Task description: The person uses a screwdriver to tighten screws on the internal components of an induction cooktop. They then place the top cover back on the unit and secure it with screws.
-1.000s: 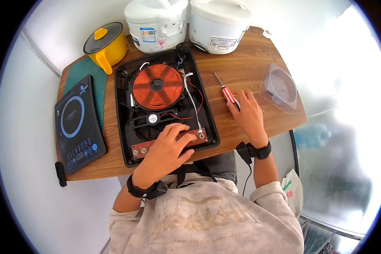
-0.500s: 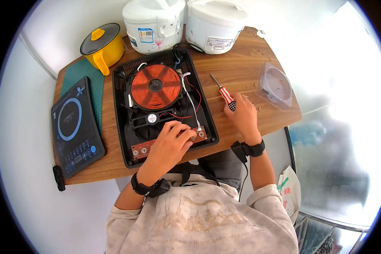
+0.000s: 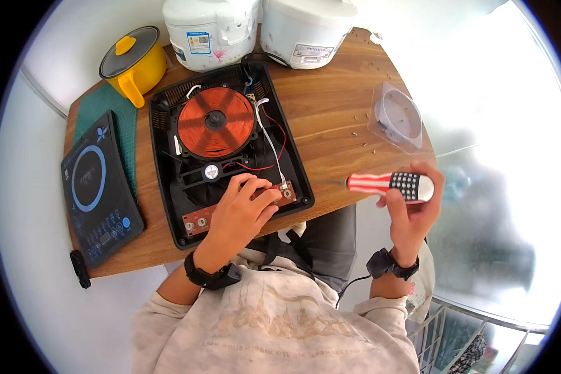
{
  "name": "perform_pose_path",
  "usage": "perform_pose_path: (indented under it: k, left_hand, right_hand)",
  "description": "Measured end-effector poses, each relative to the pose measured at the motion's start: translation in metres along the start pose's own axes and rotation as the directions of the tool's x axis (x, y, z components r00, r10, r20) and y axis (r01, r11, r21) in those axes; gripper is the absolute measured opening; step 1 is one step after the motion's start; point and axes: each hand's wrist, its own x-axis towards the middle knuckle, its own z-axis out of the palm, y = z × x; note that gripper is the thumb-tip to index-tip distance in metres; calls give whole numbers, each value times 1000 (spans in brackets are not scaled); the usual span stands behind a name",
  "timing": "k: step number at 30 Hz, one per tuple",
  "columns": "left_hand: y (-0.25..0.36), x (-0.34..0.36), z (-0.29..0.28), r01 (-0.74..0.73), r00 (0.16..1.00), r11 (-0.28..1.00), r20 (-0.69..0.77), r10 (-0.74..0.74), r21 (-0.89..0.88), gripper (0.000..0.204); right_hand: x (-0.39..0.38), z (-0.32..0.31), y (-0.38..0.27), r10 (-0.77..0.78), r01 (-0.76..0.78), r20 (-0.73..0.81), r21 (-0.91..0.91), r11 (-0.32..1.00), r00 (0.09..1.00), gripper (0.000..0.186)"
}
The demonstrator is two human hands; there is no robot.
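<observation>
My left hand (image 3: 237, 215) rests with curled, slightly parted fingers on a reddish circuit board (image 3: 197, 222) along the near side of an opened black appliance housing (image 3: 304, 196). The housing holds a round copper coil (image 3: 204, 129), a fan partly hidden beneath a black bracket, and white and red wires (image 3: 268, 143). My right hand (image 3: 417, 215) is closed on a screwdriver (image 3: 374, 182) with a striped and starred handle, held near the table's front edge. Its motion-blurred shaft points left toward the housing.
A black cooktop panel (image 3: 103, 187) lies on a green mat (image 3: 121, 106). A yellow pot (image 3: 140, 68) and two white rice cookers (image 3: 209, 37) (image 3: 302, 37) stand behind. A clear plastic cover (image 3: 396, 115) and small screws lie on the right of the wooden table (image 3: 324, 100).
My right hand has lifted the screwdriver off the table and brought it rightward and toward me, turning it nearly horizontal. My left hand remains on the board.
</observation>
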Motion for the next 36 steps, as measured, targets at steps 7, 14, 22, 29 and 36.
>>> perform_pose_path:
  k: [7, 14, 22, 29, 36]
  left_hand:
    - [-1, 0, 1, 68, 997, 997, 43, -67, -43, 25]
    - [1, -2, 0, 91, 996, 995, 4, -91, -35, 23]
    - [6, -1, -2, 134, 991, 983, 6, -135, -128, 23]
    - [11, -2, -3, 156, 988, 982, -3, -157, -109, 24]
    - [13, -3, -4, 182, 983, 979, 3, -182, -95, 23]
  right_hand:
    - [4, 17, -11, -174, 215, 233, -164, 963, 957, 50]
    - [27, 28, -2, -239, 303, 399, -104, 947, 885, 47]
    - [39, 34, 4, -258, 288, 476, 10, 957, 841, 45]
    - [46, 37, 10, -284, 314, 537, 37, 949, 795, 45]
    - [49, 42, 9, -402, 469, 584, 40, 882, 706, 46]
